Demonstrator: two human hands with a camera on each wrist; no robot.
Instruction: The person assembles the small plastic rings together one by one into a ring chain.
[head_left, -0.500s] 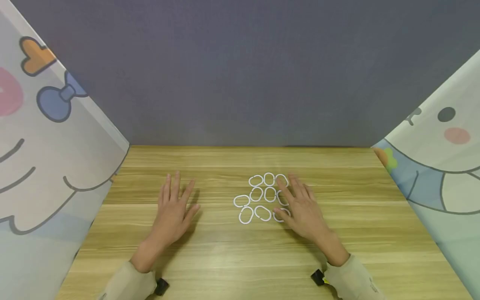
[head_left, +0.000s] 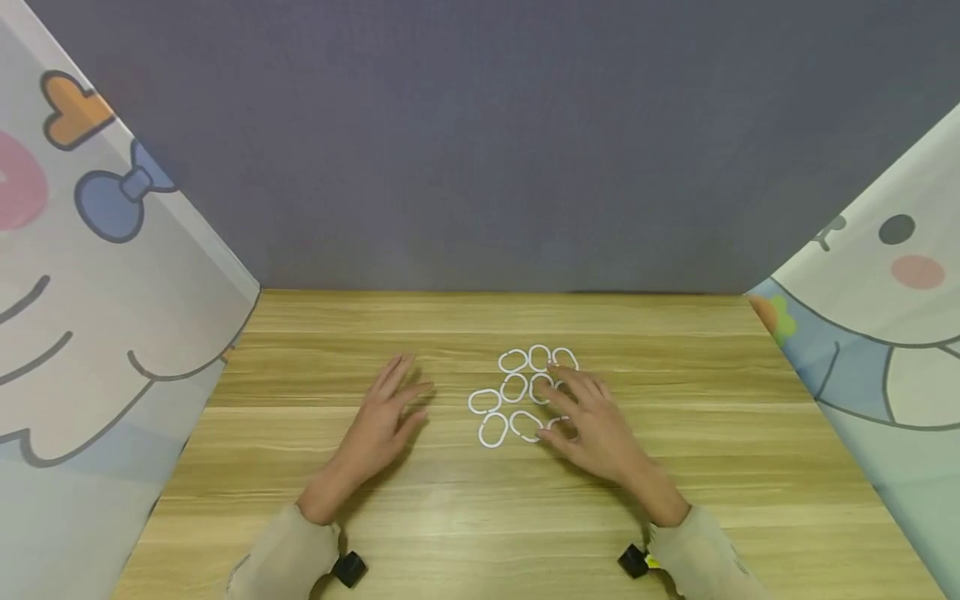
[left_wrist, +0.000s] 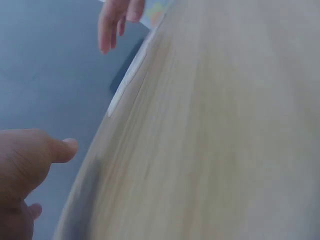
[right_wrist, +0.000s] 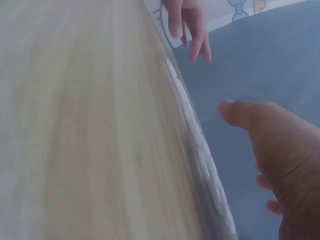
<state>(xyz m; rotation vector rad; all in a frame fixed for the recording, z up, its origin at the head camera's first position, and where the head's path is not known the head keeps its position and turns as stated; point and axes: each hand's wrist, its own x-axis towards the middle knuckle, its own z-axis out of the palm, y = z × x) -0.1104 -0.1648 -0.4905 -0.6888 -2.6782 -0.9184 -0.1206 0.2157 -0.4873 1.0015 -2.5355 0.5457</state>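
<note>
Several white oval rings (head_left: 516, 374), each with a small gap, lie flat on the wooden table, grouped right of centre in the head view. My right hand (head_left: 602, 433) hovers over the right side of the group, fingers spread and slightly bent, hiding parts of some rings. To the left of the rings, my left hand (head_left: 372, 433) is apart from them, its fingers relaxed and pointing forward. Neither hand holds anything. In the right wrist view, the rings (right_wrist: 200, 150) appear edge-on as a thin white strip, with the right thumb (right_wrist: 245, 114) raised above the table.
The wooden table (head_left: 465, 517) is bounded by a dark grey panel (head_left: 480, 150) behind. Cartoon-printed panels stand at the left (head_left: 142, 317) and right (head_left: 847, 300). A small black device (head_left: 349, 570) sits at the left wrist, another (head_left: 633, 561) at the right.
My left hand has moved right, toward the rings, and turned inward with its fingers closer together. My right hand has shifted slightly left over the rings, its fingers bending a little more.
</note>
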